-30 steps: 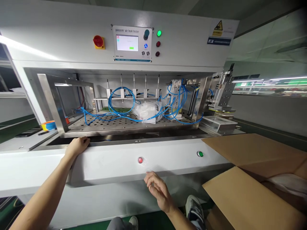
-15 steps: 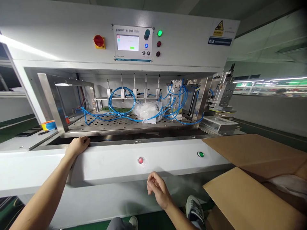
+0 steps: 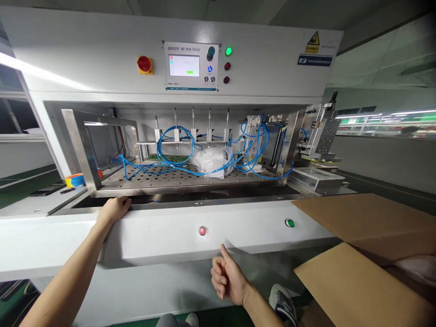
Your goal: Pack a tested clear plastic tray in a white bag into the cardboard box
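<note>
My left hand (image 3: pixel 115 210) lies on the front edge of the white air leak tester (image 3: pixel 143 234), its fingers curled over the metal rim of the dark trough (image 3: pixel 163 198). Low in front of the panel, my right hand (image 3: pixel 229 278) hangs in the air with its thumb raised and its fingers folded in. Nothing is held in it. Above it on the panel is a red push button (image 3: pixel 202 231), and a green push button (image 3: pixel 289 223) sits farther right. Behind the trough, a clear plastic bag (image 3: pixel 211 160) with white contents lies on the perforated metal plate (image 3: pixel 143 180).
Coiled blue air tubing (image 3: pixel 175 145) spreads over the plate under several upright probes. An open cardboard box (image 3: pixel 368 281) stands at the right. A clear-lidded fixture (image 3: pixel 316 179) rests at the right end. Yellow and blue tape rolls (image 3: pixel 75 180) lie at the left.
My right hand has turned, its thumb now pointing up and its fingers folded. My left hand stays on the edge. The whole view has shifted slightly.
</note>
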Tool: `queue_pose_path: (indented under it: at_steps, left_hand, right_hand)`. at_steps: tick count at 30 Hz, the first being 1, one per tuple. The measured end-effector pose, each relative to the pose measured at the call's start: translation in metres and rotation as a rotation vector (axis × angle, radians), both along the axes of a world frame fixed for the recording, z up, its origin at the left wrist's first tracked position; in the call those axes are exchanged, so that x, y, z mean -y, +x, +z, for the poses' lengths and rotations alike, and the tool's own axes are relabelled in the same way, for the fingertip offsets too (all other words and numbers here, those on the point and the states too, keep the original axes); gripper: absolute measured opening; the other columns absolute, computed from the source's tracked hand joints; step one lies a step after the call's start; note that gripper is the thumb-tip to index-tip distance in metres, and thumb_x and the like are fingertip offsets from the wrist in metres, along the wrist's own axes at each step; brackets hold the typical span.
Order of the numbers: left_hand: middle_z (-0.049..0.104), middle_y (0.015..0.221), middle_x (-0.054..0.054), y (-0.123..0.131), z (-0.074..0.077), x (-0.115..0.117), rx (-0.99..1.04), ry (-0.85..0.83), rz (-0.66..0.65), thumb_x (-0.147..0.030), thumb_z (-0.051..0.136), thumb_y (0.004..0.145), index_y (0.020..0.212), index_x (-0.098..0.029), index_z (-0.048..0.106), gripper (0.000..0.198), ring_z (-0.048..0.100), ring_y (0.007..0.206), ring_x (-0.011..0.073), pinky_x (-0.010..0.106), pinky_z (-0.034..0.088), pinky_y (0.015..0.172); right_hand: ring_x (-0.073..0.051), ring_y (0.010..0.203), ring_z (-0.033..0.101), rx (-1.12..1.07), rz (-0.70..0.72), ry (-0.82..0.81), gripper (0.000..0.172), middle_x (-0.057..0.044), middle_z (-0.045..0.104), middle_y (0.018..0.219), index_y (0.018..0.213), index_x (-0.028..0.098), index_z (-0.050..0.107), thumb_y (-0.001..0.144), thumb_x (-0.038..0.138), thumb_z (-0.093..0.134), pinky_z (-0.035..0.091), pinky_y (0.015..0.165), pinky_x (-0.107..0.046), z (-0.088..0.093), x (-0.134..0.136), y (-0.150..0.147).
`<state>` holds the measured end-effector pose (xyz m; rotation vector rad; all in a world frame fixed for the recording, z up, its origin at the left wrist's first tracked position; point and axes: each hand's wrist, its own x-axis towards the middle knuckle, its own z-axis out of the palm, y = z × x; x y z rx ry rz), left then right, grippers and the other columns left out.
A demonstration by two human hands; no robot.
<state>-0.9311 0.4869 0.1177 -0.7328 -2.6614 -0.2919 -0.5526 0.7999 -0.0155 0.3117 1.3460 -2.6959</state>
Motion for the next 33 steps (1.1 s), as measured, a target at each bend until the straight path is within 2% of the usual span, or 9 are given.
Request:
queue_pose_path:
  at_steps: [4, 8, 12, 15, 19, 23, 26, 28, 33]
  left_hand:
    - [0.078, 0.102, 0.017, -0.002, -0.001, 0.000, -0.009, 0.007, -0.007, -0.053, 0.029, 0.094, 0.098, -0.019, 0.072, 0.055, 0.072, 0.099, 0.0384, 0.039, 0.050, 0.079]
    - [0.078, 0.100, 0.016, -0.002, -0.001, 0.000, -0.008, -0.004, -0.013, -0.054, 0.028, 0.094, 0.098, -0.019, 0.072, 0.056, 0.072, 0.098, 0.0375, 0.039, 0.049, 0.078]
    - [0.078, 0.099, 0.016, -0.001, -0.001, 0.000, -0.005, -0.013, -0.014, -0.054, 0.027, 0.094, 0.098, -0.019, 0.072, 0.057, 0.072, 0.098, 0.0375, 0.038, 0.049, 0.078]
    - [0.077, 0.101, 0.016, -0.001, -0.001, 0.000, 0.004, -0.011, -0.016, -0.054, 0.027, 0.094, 0.098, -0.019, 0.071, 0.056, 0.072, 0.100, 0.0380, 0.039, 0.048, 0.079]
    - [0.078, 0.101, 0.016, -0.001, -0.001, 0.000, 0.015, 0.000, -0.012, -0.054, 0.027, 0.094, 0.099, -0.019, 0.071, 0.056, 0.072, 0.099, 0.0379, 0.039, 0.048, 0.079]
    - [0.077, 0.102, 0.017, 0.000, 0.000, 0.000, 0.014, -0.001, -0.020, -0.053, 0.027, 0.094, 0.099, -0.019, 0.071, 0.056, 0.072, 0.100, 0.0382, 0.039, 0.049, 0.080]
    - [0.077, 0.101, 0.016, -0.001, -0.001, 0.000, 0.018, -0.007, -0.019, -0.053, 0.027, 0.094, 0.099, -0.019, 0.072, 0.056, 0.072, 0.100, 0.0384, 0.039, 0.049, 0.080]
    - [0.077, 0.102, 0.017, -0.002, -0.001, 0.000, 0.015, -0.010, -0.012, -0.053, 0.028, 0.094, 0.099, -0.019, 0.072, 0.056, 0.071, 0.101, 0.0386, 0.040, 0.049, 0.080]
    - [0.077, 0.103, 0.016, -0.002, -0.002, 0.000, 0.014, -0.017, -0.011, -0.053, 0.026, 0.095, 0.099, -0.020, 0.070, 0.055, 0.072, 0.101, 0.0379, 0.039, 0.049, 0.081]
  right_hand:
    - [-0.008, 0.038, 0.032, -0.234, -0.044, 0.032, 0.064, 0.009, 0.037, 0.054, 0.088, 0.022, 0.055, 0.086, 0.085, 0.061, 0.043, 0.035, -0.020, -0.004, -0.001, 0.001]
    - [-0.006, 0.038, 0.033, -0.274, -0.023, 0.141, 0.055, 0.011, 0.040, 0.061, 0.107, 0.023, 0.054, 0.089, 0.072, 0.071, 0.043, 0.036, -0.019, -0.009, 0.005, 0.001]
    - [-0.007, 0.040, 0.040, -0.330, 0.072, 0.204, 0.053, 0.010, 0.042, 0.062, 0.101, 0.021, 0.053, 0.086, 0.066, 0.078, 0.046, 0.039, -0.020, -0.016, 0.010, 0.002]
    - [-0.007, 0.047, 0.047, -0.432, 0.003, 0.303, 0.054, 0.003, 0.050, 0.072, 0.088, 0.016, 0.057, 0.085, 0.066, 0.078, 0.046, 0.043, -0.019, -0.015, 0.010, 0.003]
    - [-0.007, 0.062, 0.053, -0.540, -0.110, 0.473, 0.057, -0.011, 0.056, 0.108, 0.079, 0.011, 0.065, 0.088, 0.067, 0.073, 0.047, 0.049, -0.020, -0.005, 0.006, 0.006]
    - [-0.009, 0.066, 0.054, -0.534, -0.120, 0.553, 0.053, -0.010, 0.055, 0.107, 0.078, 0.012, 0.066, 0.088, 0.063, 0.074, 0.049, 0.053, -0.022, 0.002, 0.006, 0.009]
    - [-0.008, 0.059, 0.053, -0.459, -0.191, 0.645, 0.053, -0.005, 0.059, 0.090, 0.079, 0.014, 0.063, 0.089, 0.065, 0.071, 0.048, 0.055, -0.024, -0.002, 0.008, 0.008]
    - [-0.010, 0.057, 0.054, -0.287, -0.210, 0.682, 0.056, -0.002, 0.059, 0.076, 0.079, 0.015, 0.061, 0.086, 0.070, 0.071, 0.047, 0.054, -0.024, -0.009, 0.008, 0.003]
    - [-0.013, 0.064, 0.058, 0.114, -0.163, 0.600, 0.058, -0.003, 0.064, 0.082, 0.083, 0.017, 0.056, 0.069, 0.070, 0.078, 0.049, 0.055, -0.025, -0.043, -0.006, -0.012]
